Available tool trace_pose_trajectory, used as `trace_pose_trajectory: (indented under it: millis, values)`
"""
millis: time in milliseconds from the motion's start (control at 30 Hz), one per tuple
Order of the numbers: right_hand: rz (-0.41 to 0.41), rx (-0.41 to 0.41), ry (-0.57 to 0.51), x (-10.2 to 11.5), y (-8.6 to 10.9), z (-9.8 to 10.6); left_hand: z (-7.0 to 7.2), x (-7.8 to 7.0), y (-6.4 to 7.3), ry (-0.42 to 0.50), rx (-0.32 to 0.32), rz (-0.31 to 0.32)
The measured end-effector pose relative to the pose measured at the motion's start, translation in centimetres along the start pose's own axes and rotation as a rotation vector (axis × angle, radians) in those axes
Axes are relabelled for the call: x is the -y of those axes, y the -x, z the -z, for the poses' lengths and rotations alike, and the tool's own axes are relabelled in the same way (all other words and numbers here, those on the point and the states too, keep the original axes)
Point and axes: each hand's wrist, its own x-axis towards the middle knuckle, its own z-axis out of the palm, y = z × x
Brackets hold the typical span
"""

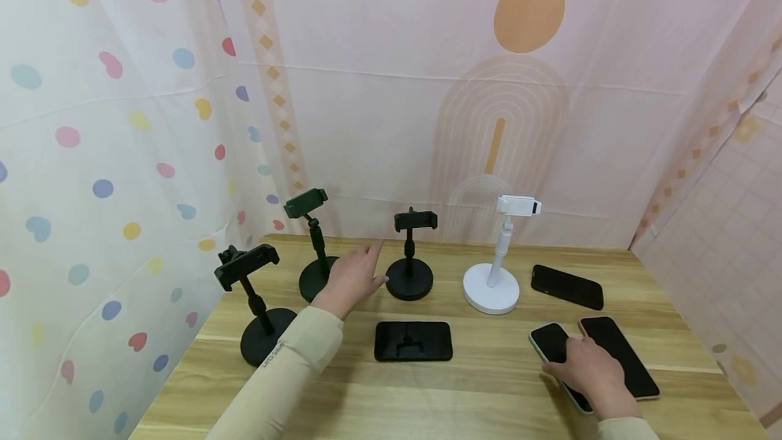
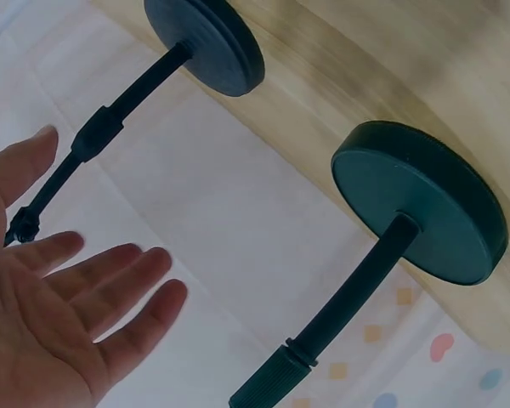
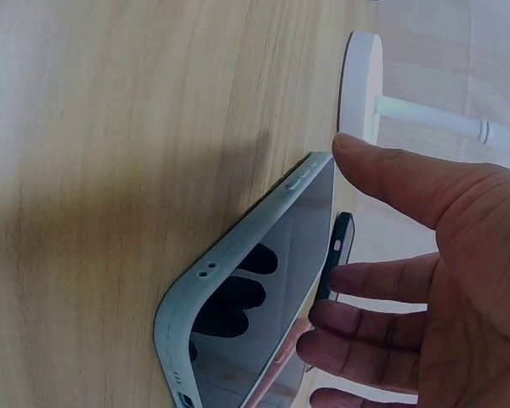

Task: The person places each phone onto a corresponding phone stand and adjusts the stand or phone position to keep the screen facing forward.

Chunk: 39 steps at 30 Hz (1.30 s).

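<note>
Before curtains (image 1: 366,127), wooden tabletop (image 1: 482,389) bears phones (image 1: 413,341).

On the pale wood-grain table (image 1: 476,392) are set two black round-based phone stands (image 1: 409,280), a dark-green one (image 1: 312,280) and a white one (image 1: 491,290); four black-screened phones (image 1: 552,343) are laid centre to right.

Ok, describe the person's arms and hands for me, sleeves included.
The left sleeve is long and cream-beige, with small dark lettering along the forearm, too small to read reliably. The right sleeve, only partly in view, is a similar colour. The left hand and right hand are gloveless.
</note>
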Motion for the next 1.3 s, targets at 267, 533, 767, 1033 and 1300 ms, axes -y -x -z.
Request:
trace_pose_trajectory:
  millis: [267,533,767,1033,1300]
  values:
    - [-0.045,0.041,-0.001,-0.2,0.2,-0.1,-0.1,0.4,0.5,0.003,0.219,0.094]
    - [-0.086,0.069,-0.015,-0.7,0.3,-0.2,-0.6,0.8,0.9,-0.004,0.27,0.113]
    - [-0.128,0.117,-0.008,-1.3,0.2,-0.5,-0.9,0.9,1.2,-0.001,0.269,0.115]
    - [-0.158,0.138,-0.001,-1.8,0.5,-0.7,-1.1,1.0,1.3,0.005,0.258,0.097]
    - [-0.168,0.157,-0.005,-2.2,0.5,-1.0,-0.7,0.7,1.4,0.013,0.264,0.1]
